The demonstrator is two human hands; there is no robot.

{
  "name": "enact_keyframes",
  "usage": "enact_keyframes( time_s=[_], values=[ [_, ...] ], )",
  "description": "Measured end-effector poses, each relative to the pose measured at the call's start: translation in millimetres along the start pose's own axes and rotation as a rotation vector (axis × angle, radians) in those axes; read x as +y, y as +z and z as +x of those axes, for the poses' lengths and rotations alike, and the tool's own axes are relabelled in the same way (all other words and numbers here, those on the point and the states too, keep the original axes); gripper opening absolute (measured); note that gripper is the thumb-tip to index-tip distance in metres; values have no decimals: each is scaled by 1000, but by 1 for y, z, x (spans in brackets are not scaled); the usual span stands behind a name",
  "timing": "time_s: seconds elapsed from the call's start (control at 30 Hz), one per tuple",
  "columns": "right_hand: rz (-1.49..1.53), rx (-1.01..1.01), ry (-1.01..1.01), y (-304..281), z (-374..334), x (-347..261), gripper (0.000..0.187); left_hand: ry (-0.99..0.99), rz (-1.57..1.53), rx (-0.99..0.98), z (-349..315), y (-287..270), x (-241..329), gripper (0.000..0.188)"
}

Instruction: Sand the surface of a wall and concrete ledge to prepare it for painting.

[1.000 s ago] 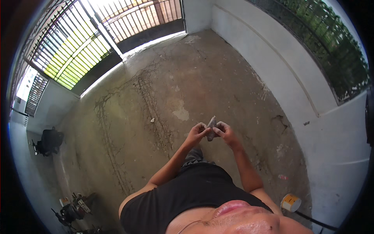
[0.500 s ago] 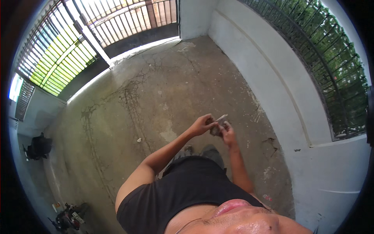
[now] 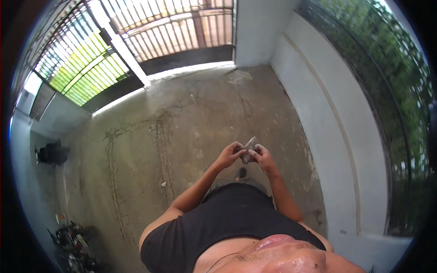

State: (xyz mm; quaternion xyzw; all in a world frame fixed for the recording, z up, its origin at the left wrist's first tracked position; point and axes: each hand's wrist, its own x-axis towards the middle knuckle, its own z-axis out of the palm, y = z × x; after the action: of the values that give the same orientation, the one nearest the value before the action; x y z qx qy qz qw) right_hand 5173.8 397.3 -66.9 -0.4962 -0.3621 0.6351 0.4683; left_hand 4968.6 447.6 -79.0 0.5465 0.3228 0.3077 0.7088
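A small greyish, crumpled piece, perhaps a thin plastic packet, is stretched between my hands in front of my body. It has a pale pointed upper end, and its exact kind is too small to make out. My left hand pinches its left side, fingertips closed together. On the other side, my right hand grips its edge with thumb and fingers. Both hands are at about the same height above the concrete floor.
The cracked concrete floor has a small white lump on it. Ahead stands a barred metal gate. A pale wall with a railing runs along the right. A black object and a motorbike are at the left.
My left hand has drawn slightly down and left. The grey piece now stands upright between both pinching hands. The view has shifted, with the gate lower and further right.
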Motion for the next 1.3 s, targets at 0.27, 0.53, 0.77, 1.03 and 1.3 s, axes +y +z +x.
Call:
enact_keyframes(
  time_s=[0.27,0.53,0.77,1.03,1.3],
  values=[
    [-212,-292,-50,-14,199,-94,11,113,-168,339,142,-67,34,17],
    [-43,-14,186,-85,339,-106,19,-8,156,358,319,-118,34,23],
    [113,230,203,-207,439,-170,26,103,330,55,527,-104,89,23],
    [503,73,-11,-314,552,-225,38,197,343,-76,711,-86,124,21],
    [131,91,206,-431,722,-279,30,103,368,246,850,-114,112,22]
  ],
)
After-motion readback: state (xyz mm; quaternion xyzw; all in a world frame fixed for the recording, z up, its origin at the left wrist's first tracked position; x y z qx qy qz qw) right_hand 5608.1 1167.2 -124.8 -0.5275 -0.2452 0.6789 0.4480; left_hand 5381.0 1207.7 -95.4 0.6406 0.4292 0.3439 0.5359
